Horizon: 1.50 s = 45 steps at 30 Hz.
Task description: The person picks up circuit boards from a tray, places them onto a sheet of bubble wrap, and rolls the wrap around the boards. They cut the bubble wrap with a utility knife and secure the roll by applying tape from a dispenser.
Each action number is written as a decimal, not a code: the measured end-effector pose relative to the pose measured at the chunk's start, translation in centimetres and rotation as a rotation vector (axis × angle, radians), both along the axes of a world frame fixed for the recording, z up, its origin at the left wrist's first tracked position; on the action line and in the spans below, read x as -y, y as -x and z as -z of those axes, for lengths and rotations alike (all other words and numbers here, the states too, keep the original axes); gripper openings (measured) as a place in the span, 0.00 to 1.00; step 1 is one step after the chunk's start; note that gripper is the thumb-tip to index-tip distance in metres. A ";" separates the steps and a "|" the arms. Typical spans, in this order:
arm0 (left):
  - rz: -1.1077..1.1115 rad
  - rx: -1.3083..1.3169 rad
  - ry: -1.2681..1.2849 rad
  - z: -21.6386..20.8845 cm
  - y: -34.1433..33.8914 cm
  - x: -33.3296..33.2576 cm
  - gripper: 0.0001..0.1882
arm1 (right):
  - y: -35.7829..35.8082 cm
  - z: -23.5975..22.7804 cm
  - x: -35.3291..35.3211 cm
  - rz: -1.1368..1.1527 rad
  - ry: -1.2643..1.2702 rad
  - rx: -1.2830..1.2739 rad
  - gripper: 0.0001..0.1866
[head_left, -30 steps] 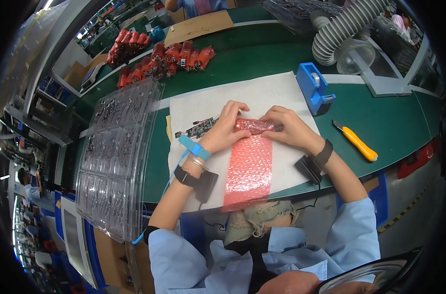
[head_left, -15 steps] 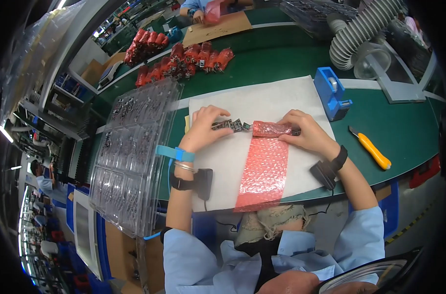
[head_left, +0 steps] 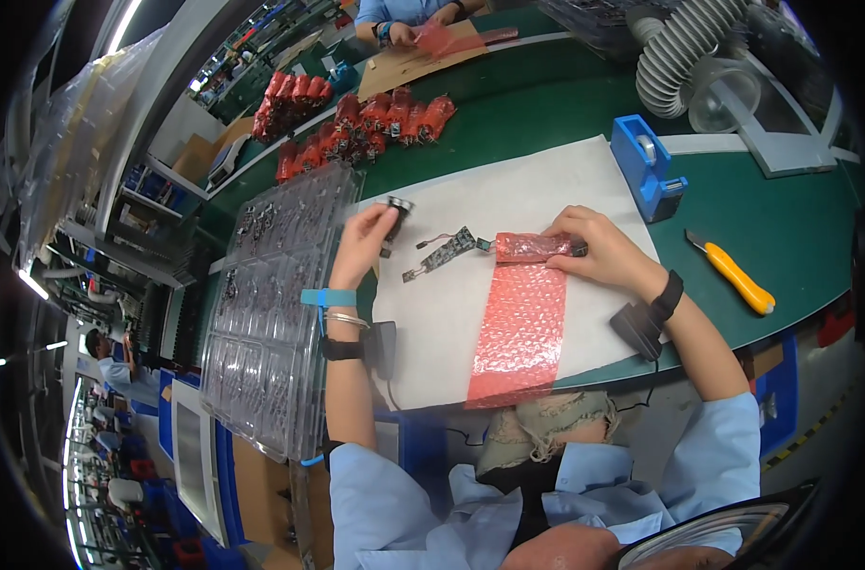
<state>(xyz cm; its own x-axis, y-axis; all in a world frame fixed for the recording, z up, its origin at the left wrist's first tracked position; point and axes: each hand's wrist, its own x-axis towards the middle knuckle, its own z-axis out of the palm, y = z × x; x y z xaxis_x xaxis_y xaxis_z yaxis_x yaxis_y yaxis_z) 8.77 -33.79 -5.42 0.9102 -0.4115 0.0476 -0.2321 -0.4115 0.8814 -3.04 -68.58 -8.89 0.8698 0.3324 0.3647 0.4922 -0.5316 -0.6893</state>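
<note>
My left hand [head_left: 360, 245] is raised near the left edge of the white mat [head_left: 432, 342]. Its thumb and fingers pinch a small dark circuit board [head_left: 397, 217]. My right hand [head_left: 598, 249] grips a rolled part of the red bubble wrap [head_left: 516, 332], whose flat tail runs toward me over the mat's front edge. A dark end of something pokes out of the roll beside my right fingers. From the roll's left end a thin populated circuit strip [head_left: 448, 251] with a short cable lies on the mat.
Clear plastic trays [head_left: 261, 328] of small parts stand at left. Several red-wrapped bundles [head_left: 375, 119] lie beyond the mat. A blue tape dispenser [head_left: 649, 171] and yellow-handled cutter [head_left: 736, 280] are at right, below a ribbed hose [head_left: 684, 57]. A co-worker's hands [head_left: 404, 36] work opposite.
My left hand has moved left and up from the circuit strip, with a dark board between its fingers. The strip now lies loose on the mat. My right hand keeps its grip.
</note>
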 end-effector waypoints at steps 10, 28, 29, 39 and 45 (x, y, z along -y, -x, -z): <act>0.334 0.019 -0.022 -2.7 4.6 9.3 0.10 | -0.2 0.3 0.4 0.001 0.028 0.051 0.18; 0.397 0.466 -0.358 1.0 3.5 15.0 0.11 | -0.1 0.4 -0.1 0.033 -0.030 0.123 0.24; 0.408 0.583 -0.375 0.7 3.6 14.9 0.12 | 0.0 0.3 0.0 0.039 -0.017 0.103 0.23; 0.538 0.590 -0.413 -1.4 4.2 12.7 0.13 | -0.1 0.8 0.1 0.059 0.016 0.063 0.23; 0.551 0.480 -0.373 -1.0 3.8 12.5 0.13 | -0.1 0.8 -0.1 0.053 0.011 0.066 0.22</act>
<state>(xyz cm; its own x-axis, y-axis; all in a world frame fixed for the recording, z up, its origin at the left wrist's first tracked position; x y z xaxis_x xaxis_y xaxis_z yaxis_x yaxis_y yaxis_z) 4.96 -46.34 -4.40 0.4886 -0.8592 0.1520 -0.8034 -0.3750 0.4625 -2.92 -68.52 -9.71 0.8604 0.2909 0.4185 0.5075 -0.5651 -0.6505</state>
